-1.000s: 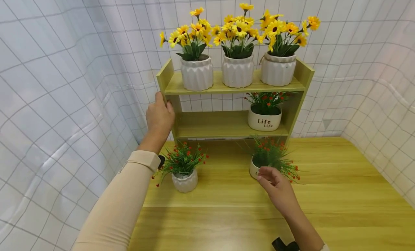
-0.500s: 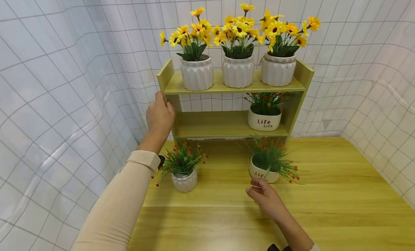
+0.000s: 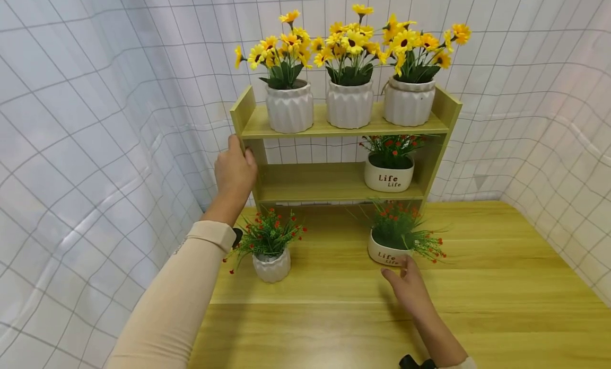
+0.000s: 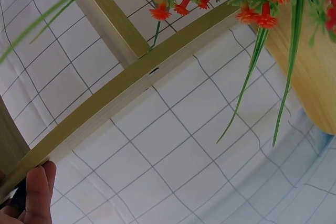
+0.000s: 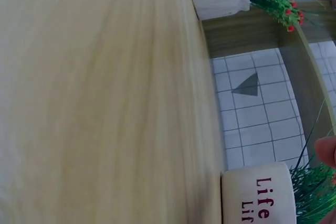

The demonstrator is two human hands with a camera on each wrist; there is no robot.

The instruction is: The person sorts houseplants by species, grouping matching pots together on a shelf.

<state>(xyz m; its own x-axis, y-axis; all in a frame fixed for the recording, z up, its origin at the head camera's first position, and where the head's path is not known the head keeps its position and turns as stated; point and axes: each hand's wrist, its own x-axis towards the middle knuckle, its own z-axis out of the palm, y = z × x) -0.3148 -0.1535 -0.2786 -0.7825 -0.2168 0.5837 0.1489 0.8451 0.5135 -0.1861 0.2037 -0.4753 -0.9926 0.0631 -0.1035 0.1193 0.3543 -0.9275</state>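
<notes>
My right hand (image 3: 409, 287) lies loose-fingered on the wooden table (image 3: 501, 284), fingertips just touching the near side of the upright "Life" pot (image 3: 387, 254) straight ahead below the shelf, while my farther left hand (image 3: 235, 170) grips the shelf's left upright (image 3: 244, 120).

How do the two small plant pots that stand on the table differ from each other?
The left pot is ribbed and plain white; the right pot is smooth, wider and lower, and bears the word "Life". The left pot stands apart from both hands; the right hand is at the right pot's front. Both hold green sprigs with small red flowers and stand upright on the table.
</notes>
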